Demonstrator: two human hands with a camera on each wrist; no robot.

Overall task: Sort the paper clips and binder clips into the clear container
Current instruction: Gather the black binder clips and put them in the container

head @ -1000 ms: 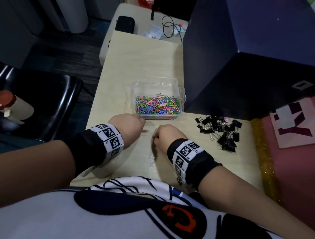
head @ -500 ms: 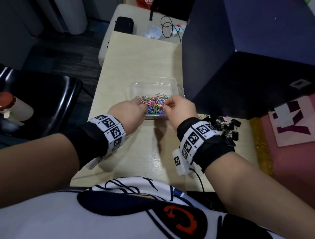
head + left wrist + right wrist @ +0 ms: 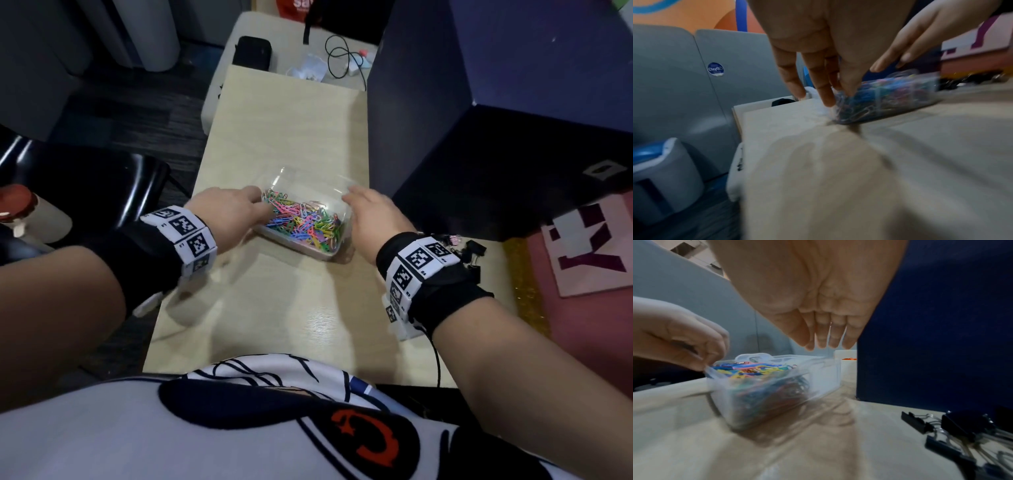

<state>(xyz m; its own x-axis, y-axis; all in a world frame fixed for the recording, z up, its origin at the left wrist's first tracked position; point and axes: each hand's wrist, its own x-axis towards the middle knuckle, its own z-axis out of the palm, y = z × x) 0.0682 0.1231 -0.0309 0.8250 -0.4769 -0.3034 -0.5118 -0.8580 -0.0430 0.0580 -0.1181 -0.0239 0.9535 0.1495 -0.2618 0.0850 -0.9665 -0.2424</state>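
The clear container (image 3: 310,181) sits askew on the wooden table (image 3: 274,116), one compartment full of coloured paper clips (image 3: 305,222). My left hand (image 3: 260,202) pinches the container's left corner; the left wrist view shows the fingertips (image 3: 828,100) against its wall (image 3: 900,97). My right hand (image 3: 352,197) hovers over the container's right end with fingers straight, holding nothing (image 3: 828,342). A pile of black binder clips (image 3: 471,251) lies to the right, partly hidden behind my right wrist, and shows close up as binder clips (image 3: 962,426) in the right wrist view.
A big dark blue box (image 3: 479,120) stands right beside the container. A black chair (image 3: 85,192) is off the table's left edge. A pink printed sheet (image 3: 589,246) and gold strip (image 3: 524,284) lie at the right. A black pouch (image 3: 253,51) and cable (image 3: 339,58) sit at the far end.
Both hands rose from the table in front of me to the container. The container has since turned askew under my left hand, and my right hand has spread out.
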